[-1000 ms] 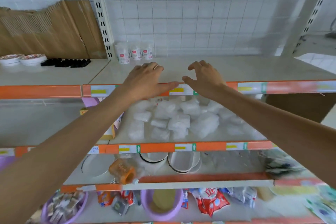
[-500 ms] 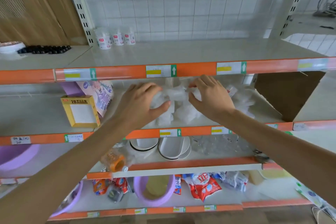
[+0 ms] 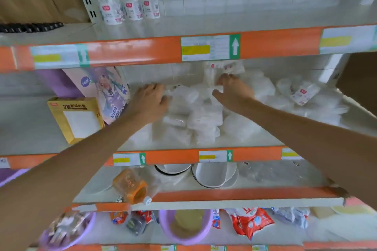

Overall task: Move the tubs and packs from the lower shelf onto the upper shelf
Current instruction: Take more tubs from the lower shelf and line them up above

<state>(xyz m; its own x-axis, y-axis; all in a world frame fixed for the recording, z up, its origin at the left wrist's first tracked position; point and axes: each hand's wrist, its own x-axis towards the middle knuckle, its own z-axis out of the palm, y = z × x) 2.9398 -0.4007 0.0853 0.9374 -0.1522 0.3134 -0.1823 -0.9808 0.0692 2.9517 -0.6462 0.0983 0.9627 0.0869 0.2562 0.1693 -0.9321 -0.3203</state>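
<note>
Left hand (image 3: 151,100) and right hand (image 3: 232,91) were pictured among white packs (image 3: 202,122) heaped mid-frame on the lower shelf (image 3: 173,156), grips indiscernible; only three tubs (image 3: 130,9) were seen on the upper shelf (image 3: 234,23), upper left.

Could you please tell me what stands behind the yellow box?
An illustrated pink pack stands tilted behind the yellow box, with something purple further back. The box covers the pack's lower left corner. The purple thing is mostly hidden, so I cannot tell what it is.
</note>
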